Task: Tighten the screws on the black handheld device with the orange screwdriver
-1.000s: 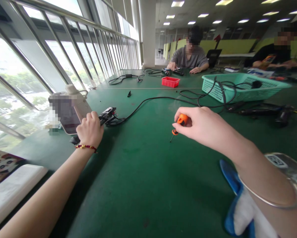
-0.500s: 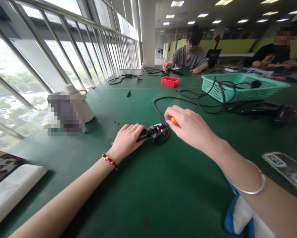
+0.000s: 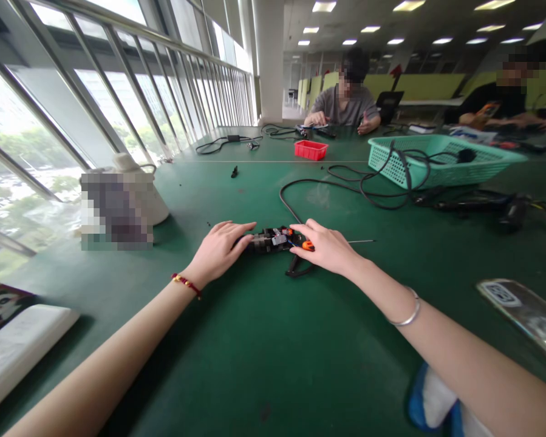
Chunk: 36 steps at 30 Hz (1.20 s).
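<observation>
An opened black corded power tool (image 3: 278, 238) lies on the green table, its inner metal and red parts showing; its exact kind is unclear. At its left end, my left hand (image 3: 220, 249) grips the body with thumb and fingers. My right hand (image 3: 325, 246) is closed around an orange-handled screwdriver (image 3: 308, 245), whose thin shaft points right, away from the tool. The right fingertips reach the tool's right end. A black piece (image 3: 295, 267) sits just below that end, near the cable (image 3: 285, 193).
A teal basket (image 3: 391, 164) with black cables stands at the back right, beside a red tray (image 3: 311, 150). A lidded jug (image 3: 156, 200) is at left, a phone-like object (image 3: 523, 309) at right. Two people sit across the table (image 3: 236, 364).
The power tool has been turned and laid flatter, its inside facing up. My right hand has come down to its right end, and the screwdriver shaft now points right.
</observation>
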Tool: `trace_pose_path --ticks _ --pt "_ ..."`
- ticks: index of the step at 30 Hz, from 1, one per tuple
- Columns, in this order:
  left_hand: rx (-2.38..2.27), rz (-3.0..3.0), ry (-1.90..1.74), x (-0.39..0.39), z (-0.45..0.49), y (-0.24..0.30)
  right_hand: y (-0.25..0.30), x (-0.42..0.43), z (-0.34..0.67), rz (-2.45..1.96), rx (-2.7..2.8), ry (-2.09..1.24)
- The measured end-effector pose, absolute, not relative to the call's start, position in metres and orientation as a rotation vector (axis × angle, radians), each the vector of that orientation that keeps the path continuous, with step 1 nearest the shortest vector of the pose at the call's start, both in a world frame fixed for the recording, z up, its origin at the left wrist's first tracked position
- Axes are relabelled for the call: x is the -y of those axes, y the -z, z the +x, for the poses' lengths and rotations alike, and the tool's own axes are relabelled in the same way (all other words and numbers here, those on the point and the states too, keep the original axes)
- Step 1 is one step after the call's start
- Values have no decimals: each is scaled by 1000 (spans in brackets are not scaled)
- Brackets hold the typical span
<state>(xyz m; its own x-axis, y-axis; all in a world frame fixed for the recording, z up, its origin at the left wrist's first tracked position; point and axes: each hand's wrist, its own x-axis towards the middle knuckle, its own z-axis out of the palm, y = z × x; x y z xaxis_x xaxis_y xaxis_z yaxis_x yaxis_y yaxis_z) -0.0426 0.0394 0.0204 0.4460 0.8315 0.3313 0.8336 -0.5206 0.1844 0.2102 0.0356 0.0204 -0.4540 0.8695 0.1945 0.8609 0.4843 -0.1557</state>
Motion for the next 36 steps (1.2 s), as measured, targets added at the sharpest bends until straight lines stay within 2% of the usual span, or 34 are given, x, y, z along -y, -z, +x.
trace_pose_path --ticks 4,7,11,20,31,36 --pt "1958 -2383 988 -57 -81 -22 -19 -36 208 -1547 2476 -114" --pt "2222 -2290 861 -68 -111 -15 -22 -35 206 -1585 2468 -151" --pt "2037 -2311 487 -73 -123 -6 -27 -33 202 -1594 2468 -162" --pt "1665 -2379 172 -75 -97 -4 -35 -33 205 -1643 2493 -142" --pt "1898 -2093 -149 -18 -25 -22 -29 -43 219 -1757 2377 -112" --pt "1765 -2180 -127 13 12 -19 -24 -43 219 -1745 2355 -77"
